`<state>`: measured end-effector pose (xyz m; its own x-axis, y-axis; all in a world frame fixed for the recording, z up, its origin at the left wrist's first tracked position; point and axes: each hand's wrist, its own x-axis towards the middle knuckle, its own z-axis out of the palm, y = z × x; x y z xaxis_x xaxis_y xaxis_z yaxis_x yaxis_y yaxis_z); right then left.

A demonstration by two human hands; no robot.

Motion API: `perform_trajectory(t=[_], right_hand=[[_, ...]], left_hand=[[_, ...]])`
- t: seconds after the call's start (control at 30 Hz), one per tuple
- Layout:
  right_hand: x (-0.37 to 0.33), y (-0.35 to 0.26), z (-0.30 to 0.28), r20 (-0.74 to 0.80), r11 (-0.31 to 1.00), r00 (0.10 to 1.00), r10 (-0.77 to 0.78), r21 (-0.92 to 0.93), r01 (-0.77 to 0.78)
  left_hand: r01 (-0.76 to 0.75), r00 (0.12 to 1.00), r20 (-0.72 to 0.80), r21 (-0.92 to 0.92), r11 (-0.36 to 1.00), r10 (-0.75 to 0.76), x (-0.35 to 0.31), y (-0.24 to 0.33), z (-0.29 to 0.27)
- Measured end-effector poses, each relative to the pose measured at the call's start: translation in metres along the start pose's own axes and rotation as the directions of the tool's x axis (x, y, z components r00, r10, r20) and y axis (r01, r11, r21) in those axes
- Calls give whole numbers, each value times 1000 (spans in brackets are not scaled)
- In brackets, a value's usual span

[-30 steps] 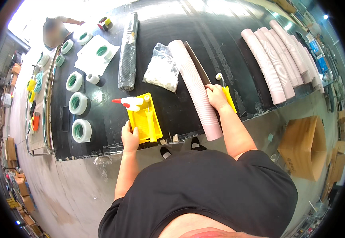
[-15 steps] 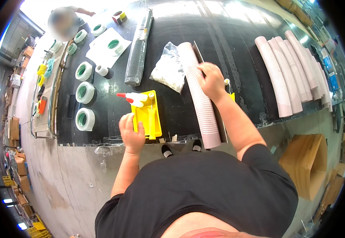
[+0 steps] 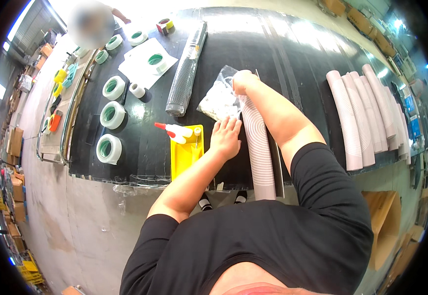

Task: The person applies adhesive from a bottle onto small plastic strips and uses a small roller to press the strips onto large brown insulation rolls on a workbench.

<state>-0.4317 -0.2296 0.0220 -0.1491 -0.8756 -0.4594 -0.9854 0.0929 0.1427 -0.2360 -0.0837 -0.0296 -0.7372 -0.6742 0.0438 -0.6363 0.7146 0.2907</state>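
A pinkish roll of patterned sheet (image 3: 259, 152) lies lengthwise in front of me, its near end at the table edge. My right hand (image 3: 244, 82) is over its far end, fingers curled beside a clear plastic bag (image 3: 219, 101) with whitish contents; what they grip is hidden. My left hand (image 3: 226, 138) is open, fingers stretched, between the roll and a yellow tray (image 3: 180, 160), fingertips close to the bag's near edge. Two white bottles with red tips (image 3: 177, 132) and a small roller (image 3: 197, 135) lie in the tray, which my left forearm partly covers.
On the black table (image 3: 140, 147), a plastic-wrapped dark roll (image 3: 187, 73) lies beyond the tray. Several green-cored tape rolls (image 3: 108, 148) stand left; several more pinkish rolls (image 3: 354, 118) lie right. A cart (image 3: 66, 118) adjoins the table's left; a cardboard box (image 3: 383, 226) is on the floor.
My left hand has moved right, from the tray's left edge to beside the roll. My right hand has slid away from me to the roll's far end. The view has shifted slightly.
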Motion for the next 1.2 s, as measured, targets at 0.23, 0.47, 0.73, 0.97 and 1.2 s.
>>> perform_trajectory(t=[0.23, 0.47, 0.73, 0.97, 1.2], right_hand=[[-7, -22, 4, -97, 982, 993, -63, -183, 44], [3, -31, 20, -170, 985, 982, -85, -163, 57], [9, -27, 17, -163, 973, 982, -95, -222, 57], [29, 9, 17, -235, 991, 964, -123, 24, 132], [-67, 15, 26, -377, 77, 915, -143, 918, 390]], left_hand=[[104, 967, 203, 246, 964, -157, 2, -16, 10], [121, 969, 188, 209, 970, -161, 1, -19, 9], [149, 964, 191, 181, 972, -183, -5, -23, 6], [116, 969, 199, 147, 982, -144, -5, -24, 5], [124, 888, -274, -633, 764, -371, -6, -24, -17]])
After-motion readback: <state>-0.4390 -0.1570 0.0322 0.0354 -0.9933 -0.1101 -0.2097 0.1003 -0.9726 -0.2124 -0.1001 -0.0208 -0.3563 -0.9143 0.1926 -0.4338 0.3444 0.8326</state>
